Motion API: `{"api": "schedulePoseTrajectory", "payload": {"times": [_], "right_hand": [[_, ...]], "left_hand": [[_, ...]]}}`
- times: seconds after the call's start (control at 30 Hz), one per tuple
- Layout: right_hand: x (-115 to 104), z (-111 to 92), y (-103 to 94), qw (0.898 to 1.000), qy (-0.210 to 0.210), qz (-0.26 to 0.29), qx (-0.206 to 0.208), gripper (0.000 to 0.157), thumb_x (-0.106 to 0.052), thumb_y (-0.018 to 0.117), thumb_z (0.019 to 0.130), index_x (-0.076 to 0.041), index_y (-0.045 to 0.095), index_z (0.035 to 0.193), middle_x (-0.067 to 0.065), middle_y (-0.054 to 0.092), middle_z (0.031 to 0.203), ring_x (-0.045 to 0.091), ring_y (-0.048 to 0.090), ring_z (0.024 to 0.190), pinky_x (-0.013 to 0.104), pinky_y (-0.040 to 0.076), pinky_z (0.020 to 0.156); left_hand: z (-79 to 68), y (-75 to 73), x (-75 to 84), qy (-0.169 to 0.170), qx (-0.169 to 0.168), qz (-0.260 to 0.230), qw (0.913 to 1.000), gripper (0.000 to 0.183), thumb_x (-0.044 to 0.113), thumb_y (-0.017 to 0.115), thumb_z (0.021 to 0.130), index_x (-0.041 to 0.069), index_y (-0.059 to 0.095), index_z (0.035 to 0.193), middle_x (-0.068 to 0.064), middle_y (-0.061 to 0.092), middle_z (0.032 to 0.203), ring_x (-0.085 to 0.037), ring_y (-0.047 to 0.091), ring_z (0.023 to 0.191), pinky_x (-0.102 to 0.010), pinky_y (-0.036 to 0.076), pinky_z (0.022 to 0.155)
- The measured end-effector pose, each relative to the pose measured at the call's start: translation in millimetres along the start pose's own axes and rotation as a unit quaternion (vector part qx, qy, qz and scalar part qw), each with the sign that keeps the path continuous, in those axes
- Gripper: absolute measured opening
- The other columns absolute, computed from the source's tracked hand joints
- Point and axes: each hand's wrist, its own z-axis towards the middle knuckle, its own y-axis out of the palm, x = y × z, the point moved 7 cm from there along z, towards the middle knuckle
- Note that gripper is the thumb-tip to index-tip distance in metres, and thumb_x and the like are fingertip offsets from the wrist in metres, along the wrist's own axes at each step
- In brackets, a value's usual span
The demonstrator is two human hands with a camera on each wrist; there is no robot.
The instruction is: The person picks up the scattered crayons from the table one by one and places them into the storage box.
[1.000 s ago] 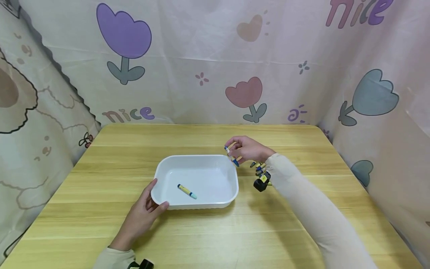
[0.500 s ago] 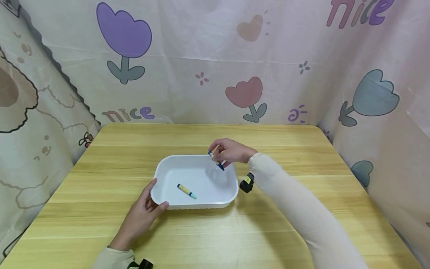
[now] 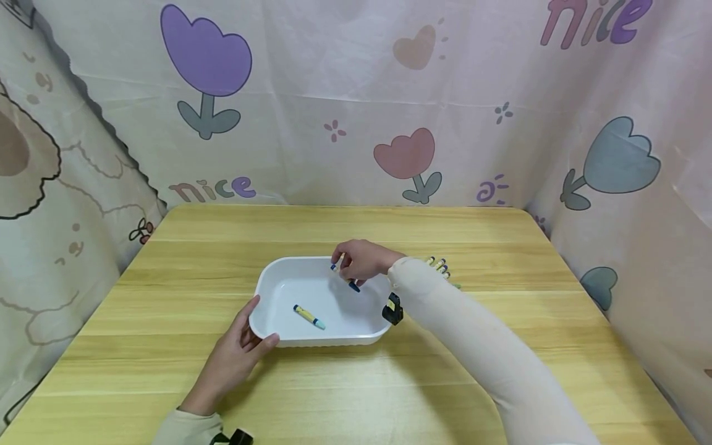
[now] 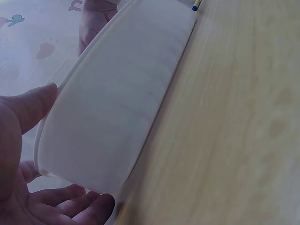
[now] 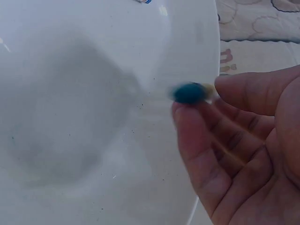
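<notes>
A white rectangular tray [image 3: 322, 340] stands on the wooden table. My left hand [image 3: 236, 352] grips its near left corner, thumb on the near side and fingers along the left; the left wrist view shows the thumb at the rim and fingertips against the tray's outer wall [image 4: 112, 93]. Over the tray's far right part, my right hand [image 3: 364, 259] pinches a crayon with a dark blue-green tip [image 5: 189, 93] between thumb and fingers. The crayon slants tip down, above the tray floor. Another crayon, yellow-wrapped with a pale mint tip [image 3: 309, 317], lies inside the tray.
Several more crayons [image 3: 439, 267] lie on the table to the right of the tray, partly hidden behind the right sleeve [image 3: 461, 334]. A printed curtain [image 3: 311, 154] hangs behind the table [image 3: 345, 395] and along both sides.
My right hand has moved left and slightly toward me with the crayon, from beside the tray's right end to over its inside. The left hand, tray and mint-tipped crayon have stayed put.
</notes>
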Motion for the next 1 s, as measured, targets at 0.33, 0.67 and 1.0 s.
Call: {"api": "schedulePoseTrajectory", "payload": {"times": [0.33, 0.67, 1.0], "right_hand": [[3.1, -4.1, -9.9, 1.0, -0.003, 0.0, 0.007, 0.034, -0.008, 0.061, 0.096, -0.004, 0.056, 0.129, 0.008, 0.061, 0.1, 0.021, 0.064, 0.08, 0.027, 0.059, 0.066], [18.7, -17.5, -29.8, 0.998, -0.01, 0.065, -0.019, 0.038, -0.008, 0.059, 0.096, -0.002, 0.051, 0.132, 0.02, 0.061, 0.115, 0.033, 0.066, 0.093, 0.033, 0.059, 0.073], [44.5, -35.0, -54.1, 0.992, -0.007, 0.124, 0.005, 0.034, -0.006, 0.057, 0.096, -0.003, 0.051, 0.129, 0.021, 0.061, 0.114, 0.029, 0.065, 0.09, 0.037, 0.059, 0.078]], "left_hand": [[0.9, 1.2, 1.2, 0.001, 0.0, -0.006, 1.0, 0.086, 0.019, 0.07, 0.091, 0.007, 0.014, 0.156, -0.026, 0.031, 0.151, -0.036, 0.044, 0.129, -0.018, 0.046, 0.092], [1.6, 1.5, -0.4, -0.002, -0.002, 0.002, 1.0, 0.086, 0.021, 0.07, 0.092, 0.008, 0.014, 0.156, -0.026, 0.031, 0.151, -0.036, 0.044, 0.13, -0.02, 0.046, 0.093], [0.5, 0.3, 0.3, 0.003, -0.001, 0.013, 0.9999, 0.086, 0.021, 0.07, 0.092, 0.008, 0.013, 0.156, -0.026, 0.032, 0.15, -0.036, 0.046, 0.129, -0.02, 0.046, 0.094]]}}
